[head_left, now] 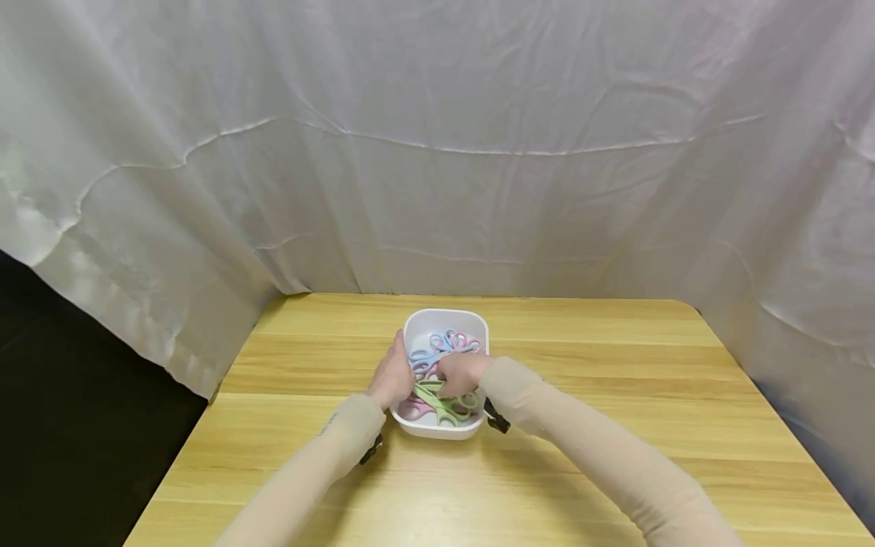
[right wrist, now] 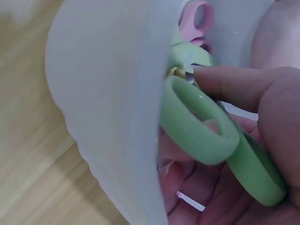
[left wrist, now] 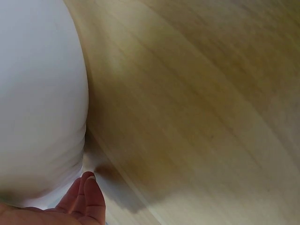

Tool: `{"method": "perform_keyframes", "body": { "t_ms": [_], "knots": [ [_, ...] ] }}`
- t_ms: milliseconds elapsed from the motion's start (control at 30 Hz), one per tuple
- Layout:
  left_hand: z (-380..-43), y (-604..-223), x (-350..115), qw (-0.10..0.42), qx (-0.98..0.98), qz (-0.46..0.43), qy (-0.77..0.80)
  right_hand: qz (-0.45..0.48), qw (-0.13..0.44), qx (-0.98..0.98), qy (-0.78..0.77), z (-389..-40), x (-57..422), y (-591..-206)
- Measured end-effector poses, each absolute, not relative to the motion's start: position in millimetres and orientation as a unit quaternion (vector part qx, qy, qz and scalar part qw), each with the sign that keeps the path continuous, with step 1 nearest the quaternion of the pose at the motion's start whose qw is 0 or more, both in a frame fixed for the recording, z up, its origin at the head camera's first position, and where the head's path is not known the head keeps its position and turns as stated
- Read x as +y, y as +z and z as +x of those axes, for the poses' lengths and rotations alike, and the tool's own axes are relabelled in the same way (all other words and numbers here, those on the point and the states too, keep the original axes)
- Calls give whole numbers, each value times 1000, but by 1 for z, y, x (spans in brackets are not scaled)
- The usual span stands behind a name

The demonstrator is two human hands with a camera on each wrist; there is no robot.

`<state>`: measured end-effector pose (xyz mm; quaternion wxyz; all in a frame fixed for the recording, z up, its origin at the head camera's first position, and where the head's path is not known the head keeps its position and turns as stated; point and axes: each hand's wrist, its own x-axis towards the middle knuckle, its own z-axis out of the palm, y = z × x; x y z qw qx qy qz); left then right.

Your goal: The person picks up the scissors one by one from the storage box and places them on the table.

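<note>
A white plastic bin (head_left: 437, 432) holds several small scissors: blue scissors (head_left: 421, 358) toward the back, pink scissors (head_left: 414, 411) and green scissors (head_left: 429, 395) nearer the front. My left hand (head_left: 394, 374) grips the bin's left side, its fingers (left wrist: 93, 199) against the outer wall in the left wrist view; its thumb is hidden there. Inside the bin, my right hand (head_left: 459, 374) holds a pair of green-handled scissors (right wrist: 201, 131). The thumb (right wrist: 229, 84) lies near their pivot while the other fingers pass beneath the handles. Their blades are mostly hidden.
The bin stands on a wooden table (head_left: 615, 365) near its back edge. Behind and to both sides hangs a pale grey curtain (head_left: 478, 205). A dark area (head_left: 68, 410) lies beyond the table's left edge.
</note>
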<state>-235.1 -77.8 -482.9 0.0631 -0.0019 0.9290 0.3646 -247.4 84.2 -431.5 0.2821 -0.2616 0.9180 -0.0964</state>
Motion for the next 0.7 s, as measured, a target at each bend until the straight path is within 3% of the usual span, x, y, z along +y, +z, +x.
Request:
{"method": "perform_keyframes", "body": {
  "t_ms": [700],
  "knots": [
    [-235, -482, -77, 67, 923, -11, 379, -226, 269, 915, -199, -253, 95, -430]
  ]
}}
